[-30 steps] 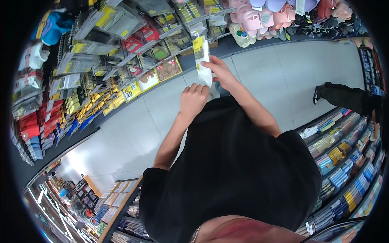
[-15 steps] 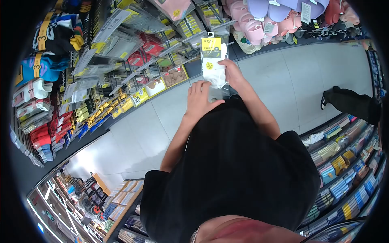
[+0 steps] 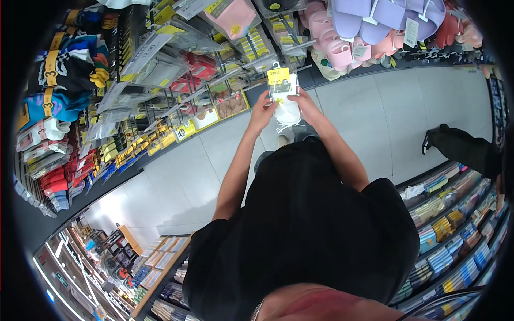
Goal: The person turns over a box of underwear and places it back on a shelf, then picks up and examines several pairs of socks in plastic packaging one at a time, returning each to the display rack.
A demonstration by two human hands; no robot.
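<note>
A clear packet of white socks (image 3: 287,109) with a yellow and grey header card is held upright in front of the rack. My left hand (image 3: 263,111) grips its left edge, fingers closed on the plastic. On the opposite edge, my right hand (image 3: 307,105) pinches the packet, with the thumb over its front. Light glares off the plastic, and loose white strands show at the bottom end.
Hooks with packaged socks (image 3: 152,64) fill the left and upper left. Purple slippers (image 3: 369,16) and pink slippers (image 3: 338,52) hang at the top. Shelves of folded goods (image 3: 444,230) stand at the right. Another person's dark-clothed leg (image 3: 460,145) is at the right edge.
My left hand has moved from below the packet up to its left edge and closed on it. The packet sits slightly lower. The purple slippers appear a little larger.
</note>
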